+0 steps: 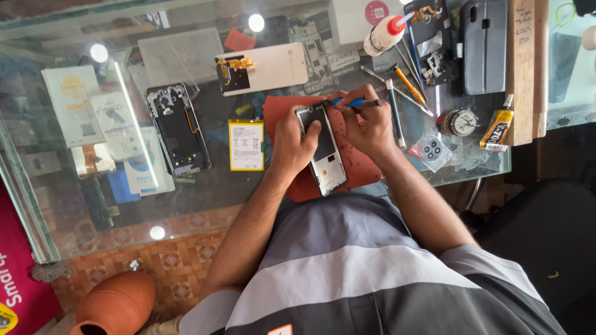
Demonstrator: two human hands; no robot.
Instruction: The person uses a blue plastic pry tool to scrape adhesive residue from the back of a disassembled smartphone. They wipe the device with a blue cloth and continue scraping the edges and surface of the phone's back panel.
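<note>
- Head view: the left hand [292, 139] was closed around the side of an opened phone frame [324, 151], its thumb pressed on the dark inner panel, holding the frame flat on a red work mat [360, 166] on the glass table [205, 205].
- The right hand [366, 124] pinched a blue-handled screwdriver [354, 103] between fingers and thumb, shaft lying nearly level, its tip at the top edge of the frame.
- Whether the tip was seated in a screw could not be told; the fingers hid it.
- To do this well, I judge the frame needs to stay pinned firmly, with the driver held square to the screw and light, steady pressure so the head is not stripped.
- Just left of the mat lay a yellow-edged battery [246, 145]; further left, another opened phone body [179, 129].
- A white back cover [273, 66], a glue bottle [383, 34] and spare tools [403, 87] lay beyond the hands.
</note>
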